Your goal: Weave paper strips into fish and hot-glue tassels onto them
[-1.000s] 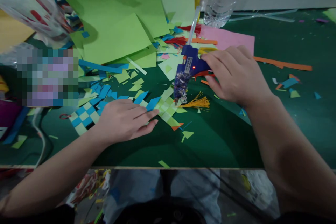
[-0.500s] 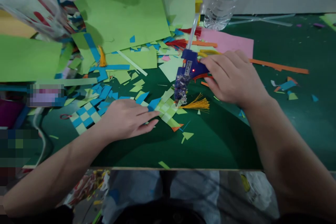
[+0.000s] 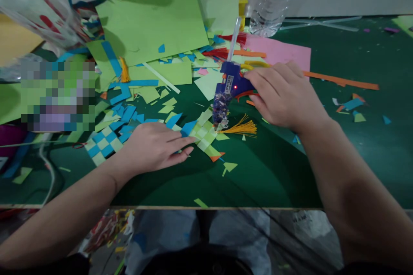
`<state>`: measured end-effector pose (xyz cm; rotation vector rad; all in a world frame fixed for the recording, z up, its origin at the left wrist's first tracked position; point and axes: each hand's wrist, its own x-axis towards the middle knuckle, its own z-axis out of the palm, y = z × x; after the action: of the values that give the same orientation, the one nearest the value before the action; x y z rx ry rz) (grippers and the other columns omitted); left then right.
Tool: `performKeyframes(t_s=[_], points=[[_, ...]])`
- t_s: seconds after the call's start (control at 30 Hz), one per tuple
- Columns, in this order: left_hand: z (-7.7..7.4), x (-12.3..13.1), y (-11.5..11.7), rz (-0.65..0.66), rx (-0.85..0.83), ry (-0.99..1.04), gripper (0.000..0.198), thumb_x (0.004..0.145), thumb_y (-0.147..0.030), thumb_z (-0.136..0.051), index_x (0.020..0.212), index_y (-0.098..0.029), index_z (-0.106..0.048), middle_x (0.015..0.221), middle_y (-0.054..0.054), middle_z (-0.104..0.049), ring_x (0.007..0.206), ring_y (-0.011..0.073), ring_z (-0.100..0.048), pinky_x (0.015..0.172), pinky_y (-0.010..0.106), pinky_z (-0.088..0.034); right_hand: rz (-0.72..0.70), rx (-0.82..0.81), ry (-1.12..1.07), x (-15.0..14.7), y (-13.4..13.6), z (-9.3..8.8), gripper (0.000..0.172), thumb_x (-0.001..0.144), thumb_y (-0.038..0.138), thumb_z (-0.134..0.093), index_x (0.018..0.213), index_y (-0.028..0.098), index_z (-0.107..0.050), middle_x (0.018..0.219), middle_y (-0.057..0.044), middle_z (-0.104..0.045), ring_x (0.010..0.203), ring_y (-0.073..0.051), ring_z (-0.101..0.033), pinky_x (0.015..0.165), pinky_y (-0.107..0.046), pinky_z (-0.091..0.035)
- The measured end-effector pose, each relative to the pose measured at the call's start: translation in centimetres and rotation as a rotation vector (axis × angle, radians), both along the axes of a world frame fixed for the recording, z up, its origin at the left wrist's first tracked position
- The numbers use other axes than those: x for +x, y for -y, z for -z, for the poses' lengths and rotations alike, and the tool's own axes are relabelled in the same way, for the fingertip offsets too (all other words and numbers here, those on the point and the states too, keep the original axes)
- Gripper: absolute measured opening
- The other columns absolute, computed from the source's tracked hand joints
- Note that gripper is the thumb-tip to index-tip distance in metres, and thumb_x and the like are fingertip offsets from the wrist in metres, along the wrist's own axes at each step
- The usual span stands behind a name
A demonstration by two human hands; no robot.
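Note:
My right hand [image 3: 280,94] is wrapped round the handle of a blue glue gun [image 3: 228,84], whose red light is lit and whose clear glue stick [image 3: 234,39] juts from the back. The gun's tip points down at the right corner of a woven green paper piece [image 3: 204,134], beside a yellow tassel [image 3: 243,127]. My left hand [image 3: 158,146] lies on the left edge of that woven piece, its fingers pressed together on the paper. Left of my left hand rests a blue and white woven piece [image 3: 103,144].
Green sheets [image 3: 155,17] and many paper scraps cover the back left. A plastic bottle [image 3: 269,8] stands behind a pink sheet [image 3: 280,51]. A white cable [image 3: 50,167] and a plastic bag of items [image 3: 41,13] are at left.
Both my hands and the glue gun are nearly unmoved. At the left, green paper beside the blurred patch has shifted, and a thin green strip now reaches toward the blue and white piece.

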<state>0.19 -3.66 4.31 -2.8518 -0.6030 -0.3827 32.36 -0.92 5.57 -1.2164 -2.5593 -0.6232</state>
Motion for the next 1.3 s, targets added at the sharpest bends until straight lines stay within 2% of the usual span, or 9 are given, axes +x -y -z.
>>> performKeyframes(t_s=[0.2, 0.67, 0.77, 0.97, 1.2, 1.3], points=[[0.1, 0.2, -0.4, 0.036, 0.0, 0.038, 0.02, 0.094, -0.03, -0.057, 0.095, -0.023, -0.075, 0.064, -0.003, -0.069, 0.051, 0.0124, -0.059, 0.048, 0.027, -0.039, -0.005, -0.051, -0.056, 0.0, 0.0, 0.1, 0.044, 0.1, 0.032, -0.035, 0.139, 0.015, -0.045, 0.124, -0.013, -0.061, 0.109, -0.03, -0.056, 0.088, -0.047, -0.043], [0.2, 0.1, -0.5, 0.04, -0.006, 0.029, 0.02, 0.095, -0.03, -0.056, 0.098, -0.024, -0.074, 0.068, -0.002, -0.072, 0.053, 0.0135, -0.062, 0.05, 0.028, -0.04, -0.005, -0.046, -0.045, 0.2, -0.1, 0.1, 0.045, 0.1, 0.033, -0.033, 0.142, 0.017, -0.042, 0.126, -0.012, -0.06, 0.111, -0.03, -0.056, 0.088, -0.049, -0.045], [0.2, 0.0, -0.5, 0.038, -0.004, 0.026, 0.02, 0.095, -0.03, -0.054, 0.099, -0.025, -0.073, 0.068, -0.002, -0.072, 0.053, 0.0132, -0.062, 0.05, 0.027, -0.039, 0.001, 0.009, -0.012, 0.3, -0.1, 0.0, 0.045, 0.1, 0.033, -0.034, 0.14, 0.017, -0.043, 0.125, -0.012, -0.061, 0.109, -0.029, -0.058, 0.085, -0.047, -0.046], [0.2, 0.1, -0.5, 0.037, -0.034, 0.024, 0.02, 0.095, -0.03, -0.055, 0.1, -0.022, -0.073, 0.068, -0.003, -0.071, 0.051, 0.0132, -0.06, 0.05, 0.029, -0.039, -0.021, 0.21, 0.062, 0.7, -0.2, -0.2, 0.046, 0.098, 0.035, -0.04, 0.133, 0.007, -0.048, 0.117, -0.018, -0.067, 0.099, -0.03, -0.063, 0.075, -0.043, -0.048], [0.4, 0.0, -0.6, 0.036, -0.012, 0.027, 0.018, 0.094, -0.03, -0.056, 0.1, -0.024, -0.072, 0.07, -0.003, -0.072, 0.053, 0.0127, -0.062, 0.051, 0.027, -0.04, 0.013, 0.039, -0.033, 1.6, -0.2, -0.4, 0.054, 0.098, 0.045, -0.044, 0.142, 0.014, -0.041, 0.13, -0.016, -0.062, 0.114, -0.03, -0.059, 0.088, -0.046, -0.048], [0.4, -0.1, -0.6, 0.032, -0.015, 0.026, 0.019, 0.095, -0.032, -0.055, 0.099, -0.024, -0.072, 0.071, -0.003, -0.073, 0.054, 0.0135, -0.063, 0.051, 0.028, -0.04, -0.009, 0.055, -0.078, 2.0, -0.2, -0.4, 0.058, 0.097, 0.048, -0.049, 0.145, 0.018, -0.037, 0.132, -0.014, -0.06, 0.117, -0.03, -0.058, 0.09, -0.047, -0.048]])
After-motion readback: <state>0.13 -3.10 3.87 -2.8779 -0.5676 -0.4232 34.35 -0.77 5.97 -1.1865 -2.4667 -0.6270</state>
